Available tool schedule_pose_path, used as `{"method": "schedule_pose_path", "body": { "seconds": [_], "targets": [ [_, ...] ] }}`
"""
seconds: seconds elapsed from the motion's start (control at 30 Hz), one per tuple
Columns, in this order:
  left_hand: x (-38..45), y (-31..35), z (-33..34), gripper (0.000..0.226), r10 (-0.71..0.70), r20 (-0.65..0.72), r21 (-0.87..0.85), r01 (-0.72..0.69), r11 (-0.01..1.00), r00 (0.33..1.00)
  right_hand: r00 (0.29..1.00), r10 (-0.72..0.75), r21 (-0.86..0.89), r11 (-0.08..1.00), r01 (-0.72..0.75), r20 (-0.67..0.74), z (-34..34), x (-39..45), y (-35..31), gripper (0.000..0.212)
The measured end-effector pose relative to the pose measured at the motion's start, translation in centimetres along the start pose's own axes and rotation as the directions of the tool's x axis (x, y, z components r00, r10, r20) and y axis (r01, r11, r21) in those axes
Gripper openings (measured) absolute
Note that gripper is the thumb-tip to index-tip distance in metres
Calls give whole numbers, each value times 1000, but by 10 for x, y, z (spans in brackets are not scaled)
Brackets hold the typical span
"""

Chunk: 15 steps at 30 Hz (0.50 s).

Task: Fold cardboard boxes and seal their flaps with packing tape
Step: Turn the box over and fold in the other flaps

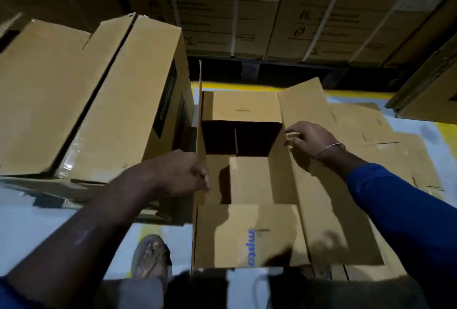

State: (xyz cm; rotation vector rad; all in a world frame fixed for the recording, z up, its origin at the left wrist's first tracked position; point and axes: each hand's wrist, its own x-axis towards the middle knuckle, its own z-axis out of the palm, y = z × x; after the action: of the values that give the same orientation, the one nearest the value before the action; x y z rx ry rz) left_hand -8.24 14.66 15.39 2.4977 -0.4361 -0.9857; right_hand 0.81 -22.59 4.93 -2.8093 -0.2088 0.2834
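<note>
An open cardboard box (pixel 249 234) stands on the floor in front of me, its inside dark at the far end. Its near short flap and far short flap (pixel 243 107) are folded inward. The left long flap (pixel 199 110) stands upright, and my left hand (pixel 180 172) pinches its edge. The right long flap (pixel 321 172) leans outward to the right; my right hand (pixel 309 139) rests on it near the box's rim with fingers curled at the edge. No tape is in view.
A large closed carton (pixel 86 98) lies close on the left. Flat unfolded cartons (pixel 385 140) are spread on the floor to the right. Strapped cartons (pixel 272 11) are stacked behind, beyond a yellow floor line. My sandalled foot (pixel 150 256) stands left of the box.
</note>
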Motion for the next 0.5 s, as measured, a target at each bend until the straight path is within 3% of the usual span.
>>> {"method": "schedule_pose_path", "body": {
  "seconds": [0.1,0.2,0.3,0.37,0.43,0.5],
  "targets": [
    [2,15,15,22,82,106,-147,-66,987,991,1000,22,-1,1000,-22,-4,-26,-35,26,35],
    [2,31,32,27,209,256,-313,-124,941,944,975,222,67,972,-223,23,-41,-66,50,63],
    [3,43,52,34,238,280,-435,-98,895,930,813,517,258,775,-577,266,-37,-99,56,95],
    [2,48,68,36,192,239,-500,-49,864,952,725,530,273,690,-670,439,-33,-118,48,107],
    [3,51,89,35,95,166,-586,20,810,982,736,514,296,691,-659,440,-36,-126,34,104],
    [5,52,117,30,-2,104,-677,72,733,995,801,481,420,683,-597,356,-40,-126,19,94]
  ]
}}
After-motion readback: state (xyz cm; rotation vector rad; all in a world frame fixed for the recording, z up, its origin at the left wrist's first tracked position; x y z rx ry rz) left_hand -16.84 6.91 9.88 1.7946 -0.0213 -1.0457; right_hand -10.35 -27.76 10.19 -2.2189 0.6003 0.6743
